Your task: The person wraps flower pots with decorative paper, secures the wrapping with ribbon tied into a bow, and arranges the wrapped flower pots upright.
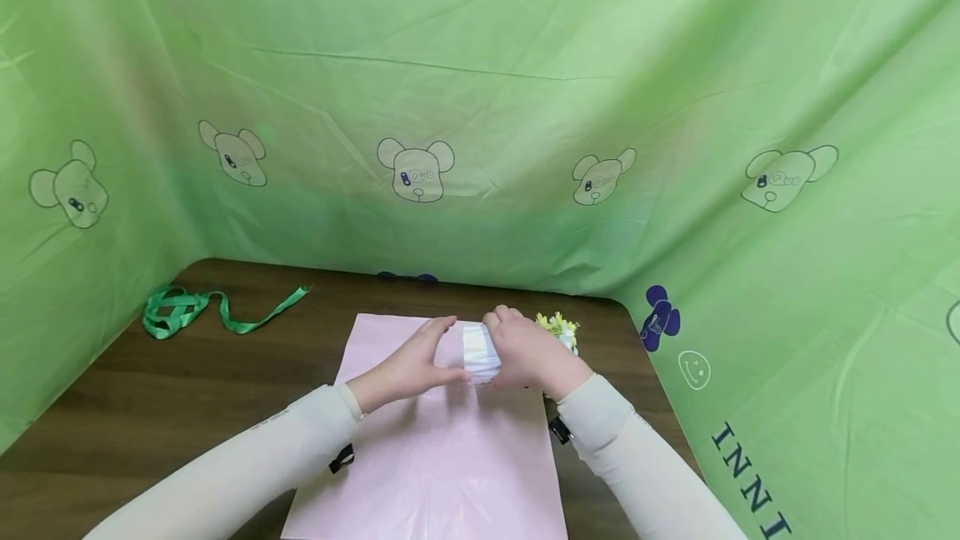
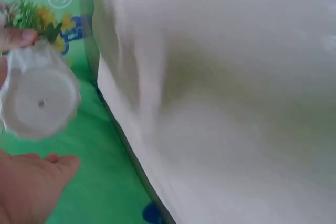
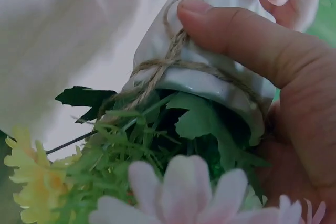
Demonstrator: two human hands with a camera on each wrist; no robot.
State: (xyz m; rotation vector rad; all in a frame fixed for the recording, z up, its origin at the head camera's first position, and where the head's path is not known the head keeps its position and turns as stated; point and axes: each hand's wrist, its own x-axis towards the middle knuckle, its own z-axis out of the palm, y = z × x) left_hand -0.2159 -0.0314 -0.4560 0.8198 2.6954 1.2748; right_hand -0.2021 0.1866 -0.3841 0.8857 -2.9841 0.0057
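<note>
A white ruffled flowerpot [image 1: 480, 354] lies tipped sideways in the air, its base turned to the left. My right hand [image 1: 528, 352] grips it, the thumb pressed along its side in the right wrist view. Brown twine [image 3: 178, 64] is knotted round the pot below its rim. Pink and yellow flowers [image 1: 558, 327] with green leaves [image 3: 202, 121] stick out of it. My left hand [image 1: 420, 363] is spread with thumb and fingers apart, close to the pot's base [image 2: 42, 100]. A pale pink sheet [image 1: 450, 473] lies under both hands.
A loose green ribbon [image 1: 176, 311] lies at the back left of the brown wooden table [image 1: 187, 390]. Green cloth [image 1: 480, 90] printed with bear heads hangs round the back and both sides.
</note>
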